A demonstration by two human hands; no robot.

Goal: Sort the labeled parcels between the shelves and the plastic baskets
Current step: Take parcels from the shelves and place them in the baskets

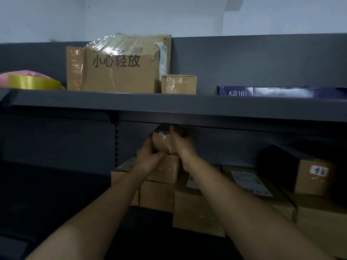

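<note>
Holding a small taped cardboard parcel (162, 142) up between both hands, right under the dark upper shelf (169, 105) and just above the stack of boxes on the lower level. The left hand (148, 152) cups its left side and bottom, fingers wrapped onto the cardboard, while the right hand (178, 143) presses against its right side with the fingers curled over the top edge; it's kinda blurry so I can't make out each fingertip. Directly below sits a stack of brown boxes (161, 182), and to the right of that a flatter carton with a white label (249, 182). Further right there's a box with an orange-bordered sticker (317, 177), tilted and resting on other cartons. Up on the upper shelf: a big box with black Chinese lettering (120, 72) wrapped in shiny tape, a little taped box (178, 84) just beside it on the right, a blue package marked KB161 (272, 91) well off to the right, and a yellow tape roll (32, 82) at the far left touching something pink.
</note>
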